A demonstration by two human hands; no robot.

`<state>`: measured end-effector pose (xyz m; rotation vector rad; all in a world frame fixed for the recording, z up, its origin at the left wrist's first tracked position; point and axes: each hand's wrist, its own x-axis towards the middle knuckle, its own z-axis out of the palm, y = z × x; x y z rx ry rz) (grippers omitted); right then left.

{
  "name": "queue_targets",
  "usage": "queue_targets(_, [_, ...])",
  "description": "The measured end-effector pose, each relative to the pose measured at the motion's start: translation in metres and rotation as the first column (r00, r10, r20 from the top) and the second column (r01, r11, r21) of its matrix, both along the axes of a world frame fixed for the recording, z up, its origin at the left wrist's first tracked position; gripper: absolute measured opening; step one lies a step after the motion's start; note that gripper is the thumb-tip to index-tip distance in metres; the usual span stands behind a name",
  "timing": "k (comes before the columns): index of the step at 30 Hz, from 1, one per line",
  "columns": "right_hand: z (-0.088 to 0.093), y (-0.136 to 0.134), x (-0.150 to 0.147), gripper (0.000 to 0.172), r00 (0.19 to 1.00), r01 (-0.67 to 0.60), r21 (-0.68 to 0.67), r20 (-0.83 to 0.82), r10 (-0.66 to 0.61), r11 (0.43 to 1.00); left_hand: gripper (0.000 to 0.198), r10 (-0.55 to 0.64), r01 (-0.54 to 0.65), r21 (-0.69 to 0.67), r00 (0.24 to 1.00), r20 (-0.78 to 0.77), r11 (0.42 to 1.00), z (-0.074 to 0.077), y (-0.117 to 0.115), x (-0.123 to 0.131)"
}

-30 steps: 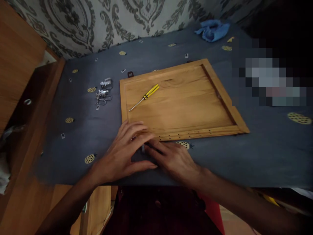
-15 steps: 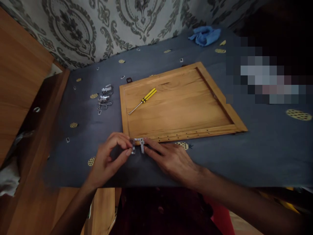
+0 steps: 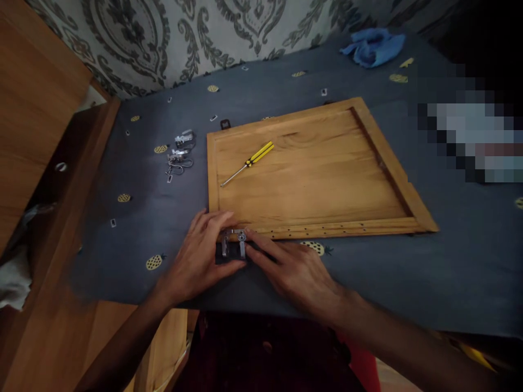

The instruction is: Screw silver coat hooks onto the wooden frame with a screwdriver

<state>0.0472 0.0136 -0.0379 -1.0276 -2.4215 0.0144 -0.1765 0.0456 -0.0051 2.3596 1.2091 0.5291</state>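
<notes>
A small silvery metal bracket point(image 3: 242, 245) with two legs sits at the near-left edge of the framed wooden panel point(image 3: 314, 163), its legs pointing toward me. The fingertips of my right hand point(image 3: 296, 267) press on the bracket's right side; the right thumb is hidden. My left hand point(image 3: 200, 250) curves around the bracket's left side with thumb and fingers apart, the fingers over the panel's near-left corner and the thumb below the bracket. On the panel lies a yellow-and-black screwdriver point(image 3: 248, 163), its tip toward the left. Several small dark holes run along the panel's near rail.
Several loose metal pieces point(image 3: 180, 154) lie left of the panel on the dark patterned cloth point(image 3: 139, 234). A blue rag point(image 3: 376, 48) rests at the back right, before the patterned wall. Wooden furniture point(image 3: 36, 109) borders the left side. Part of the right is blurred out.
My left hand has moved from pinching the bracket's left part to spreading around it. My right hand stays at the bracket. The whole view has shifted slightly.
</notes>
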Motion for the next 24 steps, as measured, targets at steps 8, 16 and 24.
queue_targets(8, [0.0042, 0.0007, 0.0008, 0.039, 1.000, -0.006, 0.011, 0.003, 0.006, 1.000, 0.073, -0.011, 0.011, -0.005, 1.000, 0.000, 1.000, -0.0006, 0.0019, -0.0017])
queue_targets(16, [0.0051, 0.0002, 0.0013, 0.041, 1.000, 0.010, 0.007, 0.026, -0.011, 1.000, 0.081, -0.041, 0.041, 0.005, 0.996, 0.076, 0.999, -0.0055, 0.0025, 0.0008])
queue_targets(24, [0.0043, 0.0007, 0.0011, 0.043, 1.000, 0.002, 0.003, 0.013, -0.002, 1.000, 0.078, -0.037, 0.036, 0.012, 0.996, 0.076, 0.999, -0.0079, 0.0020, -0.0014])
